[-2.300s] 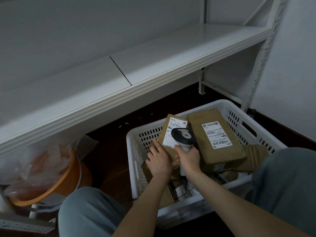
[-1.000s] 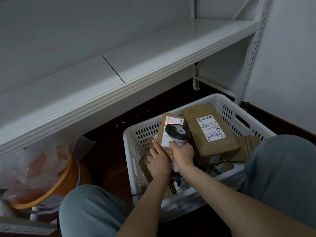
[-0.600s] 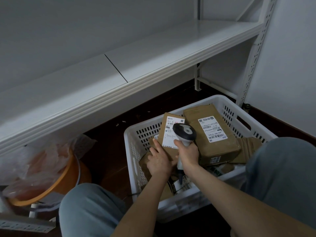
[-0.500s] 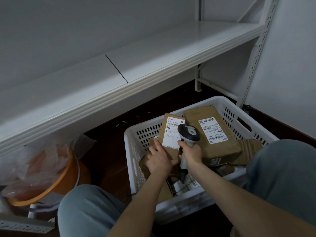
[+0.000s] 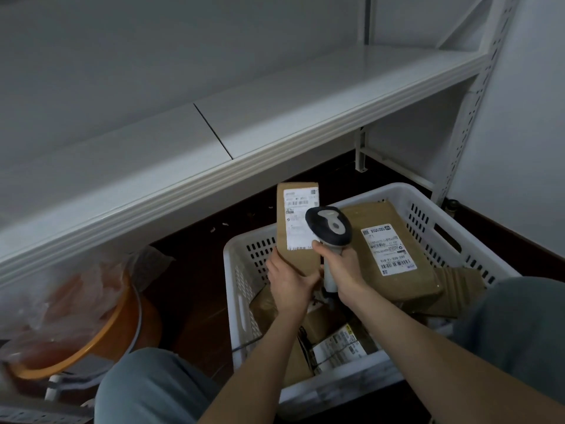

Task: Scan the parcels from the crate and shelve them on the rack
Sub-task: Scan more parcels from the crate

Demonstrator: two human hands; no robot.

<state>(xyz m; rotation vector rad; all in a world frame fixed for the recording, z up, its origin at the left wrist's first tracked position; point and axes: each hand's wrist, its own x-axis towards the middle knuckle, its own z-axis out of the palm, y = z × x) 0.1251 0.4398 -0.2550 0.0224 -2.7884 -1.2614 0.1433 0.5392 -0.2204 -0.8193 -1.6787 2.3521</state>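
My left hand (image 5: pixel 289 283) grips the lower end of a small brown parcel (image 5: pixel 295 231) with a white label, holding it upright above the back left corner of the white crate (image 5: pixel 241 289). My right hand (image 5: pixel 344 269) holds a black and grey barcode scanner (image 5: pixel 330 229) by its handle, just right of the parcel and overlapping its label. A larger brown parcel (image 5: pixel 388 252) with a label lies in the crate on top of several others. The white rack shelf (image 5: pixel 275 117) runs above and behind the crate.
An orange basin (image 5: pixel 91 328) with clear plastic bags stands on the dark floor at the left. The rack's perforated upright (image 5: pixel 477 96) rises at the right by the wall. My knees frame the crate at the bottom left and right.
My left hand has lifted the small parcel up out of the crate and turned it upright. The scanner has risen with it; its red light, seen a second ago, is gone.
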